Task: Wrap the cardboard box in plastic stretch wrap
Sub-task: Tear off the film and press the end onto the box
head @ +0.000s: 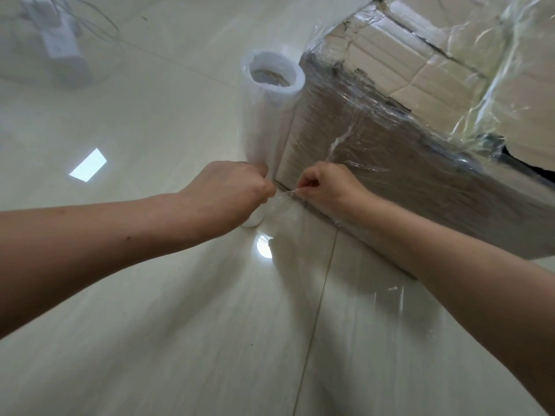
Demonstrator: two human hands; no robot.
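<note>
**A:** Where is the cardboard box (390,181)?

**B:** On the tiled floor (150,325), at the upper right. Clear, wrinkled film (354,136) covers its near side and top.

**A:** And the roll of stretch wrap (270,115)?

**B:** It stands upright on the floor, just beside the near corner of the box, with its hollow core facing up.

**A:** What is the left hand (237,190) doing?

**B:** Its fingers are curled, pinching a thin strand (286,192) of the plastic low down in front of the roll.

**A:** The right hand (327,187)?

**B:** It grasps the same strand, thumb and forefinger nipping it close to the bottom corner of the box. The two hands are near each other, with the strand pulled taut between them.

**A:** Anything else?

**B:** A blurred white object (63,46) lies on the floor at the upper left, well apart from the box. Bright lights reflect off the tiles.
</note>
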